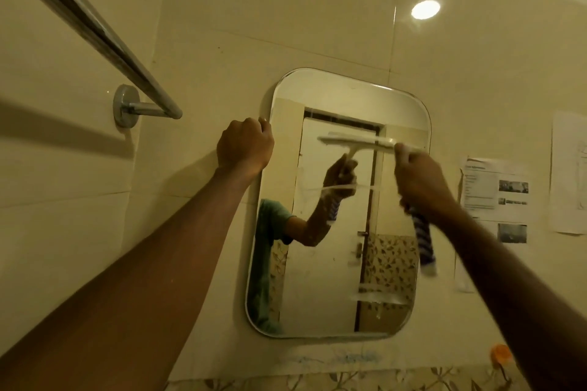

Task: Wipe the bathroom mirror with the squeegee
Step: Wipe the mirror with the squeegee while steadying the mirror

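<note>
Squeegee: Its white blade [362,140] lies level across the upper part of the mirror [333,86], touching the glass. It looks light, stiff plastic with a soft rubber edge.
Right hand: Your right hand [419,179] is closed round the stem just under the blade. The blue-and-white striped handle end [424,241] hangs below your wrist.
Hold: Gripping this high should give even pressure. Wet plastic may slip, so keep the grip firm.
Glass: The mirror is frameless, with rounded corners, fixed to the tiled wall [286,9]. Judge it fragile and slick, and press flat rather than hard.
Left hand: Your left hand [244,144] has its fingers curled over the mirror's upper left edge, likely to brace it.
Streaks: 1 white soapy line [336,189] crosses the glass below the blade. More residue [378,295] sits near the bottom right.
Towel rail: The chrome rail [95,32] is up left, apart from the mirror and not in the blade's way.
Papers: Printed sheets [495,187] are taped just right of the mirror, where run-off could wet them.
Orange thing: It [500,354] sits low right, too blurred to name.
</note>
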Available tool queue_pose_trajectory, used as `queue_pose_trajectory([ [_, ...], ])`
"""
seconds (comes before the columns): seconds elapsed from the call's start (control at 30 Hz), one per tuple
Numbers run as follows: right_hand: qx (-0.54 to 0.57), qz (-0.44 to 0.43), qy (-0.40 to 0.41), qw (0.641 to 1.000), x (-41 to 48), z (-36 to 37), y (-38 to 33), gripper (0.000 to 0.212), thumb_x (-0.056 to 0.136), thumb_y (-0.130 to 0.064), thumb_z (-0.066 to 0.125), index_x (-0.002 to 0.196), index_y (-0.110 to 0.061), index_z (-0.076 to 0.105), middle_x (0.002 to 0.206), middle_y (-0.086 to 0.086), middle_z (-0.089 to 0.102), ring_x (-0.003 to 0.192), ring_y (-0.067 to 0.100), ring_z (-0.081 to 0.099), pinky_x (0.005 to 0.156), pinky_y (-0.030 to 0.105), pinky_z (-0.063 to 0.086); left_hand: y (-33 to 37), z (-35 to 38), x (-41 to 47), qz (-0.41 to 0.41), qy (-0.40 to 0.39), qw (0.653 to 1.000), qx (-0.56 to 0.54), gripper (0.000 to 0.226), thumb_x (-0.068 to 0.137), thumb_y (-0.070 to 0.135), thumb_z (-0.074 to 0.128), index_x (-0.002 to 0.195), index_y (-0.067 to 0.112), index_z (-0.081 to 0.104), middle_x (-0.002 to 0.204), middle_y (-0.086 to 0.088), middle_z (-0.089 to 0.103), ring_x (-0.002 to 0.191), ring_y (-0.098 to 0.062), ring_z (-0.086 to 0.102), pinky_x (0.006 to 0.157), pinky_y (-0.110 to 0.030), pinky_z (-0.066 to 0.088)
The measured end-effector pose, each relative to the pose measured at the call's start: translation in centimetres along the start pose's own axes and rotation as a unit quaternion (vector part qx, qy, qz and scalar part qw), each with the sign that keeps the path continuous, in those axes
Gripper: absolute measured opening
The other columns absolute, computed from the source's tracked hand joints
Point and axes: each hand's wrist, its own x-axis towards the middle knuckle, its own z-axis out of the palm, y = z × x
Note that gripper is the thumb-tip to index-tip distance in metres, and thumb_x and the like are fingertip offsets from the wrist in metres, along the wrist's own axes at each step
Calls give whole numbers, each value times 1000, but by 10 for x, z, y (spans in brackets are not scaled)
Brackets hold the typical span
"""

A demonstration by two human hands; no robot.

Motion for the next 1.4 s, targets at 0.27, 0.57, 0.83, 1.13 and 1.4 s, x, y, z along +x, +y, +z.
queue_pose_trajectory([
  [0.27, 7, 6, 14, 1000, -14, 23, 52, 42, 104, -31, 28, 74, -13, 51, 60, 7, 48, 47, 17, 44, 45, 30, 41, -20, 17, -31, -6, 3, 1000, -5, 49, 104, 34, 30, 76, 10, 62, 66, -6, 55, 49, -10, 40, 50, -23, 31],
  [0.57, 30, -7, 23, 999, -1, 5, 13, 45, 103, -39, 30, 74, -12, 52, 60, 4, 49, 45, 16, 46, 43, 29, 44, -14, 7, -26, -71, -46, 995, -47, 43, 102, 30, 33, 71, 11, 56, 58, 0, 43, 54, -10, 38, 49, -24, 28],
  [0.83, 16, -10, 25, 1000, 42, 12, -11, 46, 103, -37, 27, 87, -5, 55, 62, 6, 52, 43, 15, 49, 40, 27, 44, -23, 6, -25, -133, -79, 966, -209, 48, 93, 32, 36, 77, -1, 69, 72, -22, 70, 68, -35, 70, 67, -50, 61],
  [1.13, -39, 28, -64, 997, -30, 17, 14, 47, 104, -37, 30, 76, -9, 55, 57, 3, 49, 42, 11, 45, 40, 22, 39, -20, 2, -30, -107, -86, 976, -169, 53, 97, 35, 37, 74, -2, 67, 73, -21, 69, 72, -35, 68, 72, -49, 59],
  [1.4, -6, 16, 2, 1000, 48, -13, -25, 44, 103, -39, 29, 75, -10, 48, 61, 6, 49, 45, 15, 47, 41, 25, 43, -25, 6, -29, -81, -67, 981, -161, 54, 100, 32, 38, 74, -5, 67, 72, -23, 68, 69, -35, 68, 68, -50, 59],
])
